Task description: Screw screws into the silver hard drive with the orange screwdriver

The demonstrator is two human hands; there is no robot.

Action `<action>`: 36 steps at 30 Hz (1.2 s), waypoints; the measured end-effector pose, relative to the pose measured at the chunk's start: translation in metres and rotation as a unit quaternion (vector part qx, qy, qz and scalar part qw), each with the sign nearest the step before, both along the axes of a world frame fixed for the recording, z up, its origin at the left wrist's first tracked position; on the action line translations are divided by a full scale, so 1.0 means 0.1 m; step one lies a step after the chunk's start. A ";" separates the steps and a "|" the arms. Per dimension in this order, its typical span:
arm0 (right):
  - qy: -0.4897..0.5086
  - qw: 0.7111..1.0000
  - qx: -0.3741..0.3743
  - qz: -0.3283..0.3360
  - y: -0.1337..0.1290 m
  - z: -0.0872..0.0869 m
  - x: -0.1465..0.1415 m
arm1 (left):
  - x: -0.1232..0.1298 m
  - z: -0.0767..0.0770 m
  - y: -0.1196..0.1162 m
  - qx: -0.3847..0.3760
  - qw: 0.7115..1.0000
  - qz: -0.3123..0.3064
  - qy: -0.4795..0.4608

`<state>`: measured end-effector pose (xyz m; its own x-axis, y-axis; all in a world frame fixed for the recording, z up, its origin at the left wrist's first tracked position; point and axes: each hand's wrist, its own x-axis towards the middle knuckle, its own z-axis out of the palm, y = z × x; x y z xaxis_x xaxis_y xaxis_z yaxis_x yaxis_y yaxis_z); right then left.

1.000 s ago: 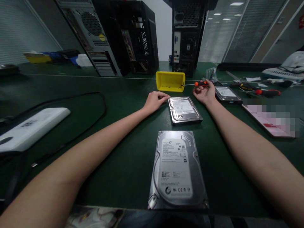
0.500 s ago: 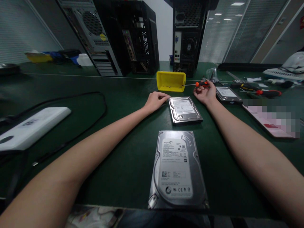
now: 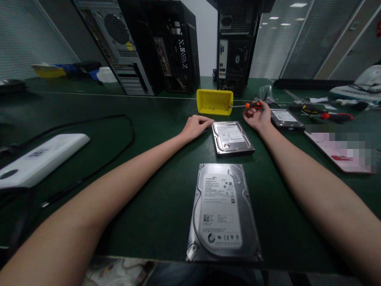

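Note:
My left hand (image 3: 195,126) has its fingers closed together, with the fingertips at the top left corner of a hard drive (image 3: 231,138) lying flat; whether they pinch anything small I cannot make out. My right hand (image 3: 258,116), palm turned up, holds a screwdriver (image 3: 253,105) with an orange and black handle. Its shaft points left, and the tip is at the right side of a yellow tray (image 3: 214,102) holding a few tiny pieces. Nearer to me lies a larger-looking Seagate hard drive (image 3: 222,212), label up, touched by neither hand.
Computer cases (image 3: 178,47) stand along the back of the green table (image 3: 154,190). At right are another drive (image 3: 287,118), a red and black tool (image 3: 336,116) and a pink card (image 3: 336,153). A white power strip (image 3: 44,159) and black cable (image 3: 131,131) lie left.

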<state>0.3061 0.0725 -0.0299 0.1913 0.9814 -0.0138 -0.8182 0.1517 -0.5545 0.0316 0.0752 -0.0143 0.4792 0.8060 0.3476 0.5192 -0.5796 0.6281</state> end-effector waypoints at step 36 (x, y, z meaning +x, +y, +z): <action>-0.018 1.000 -0.005 -0.010 -0.04 0.04 -0.03 | 0.01 0.04 -0.04 -0.051 0.998 0.010 -0.029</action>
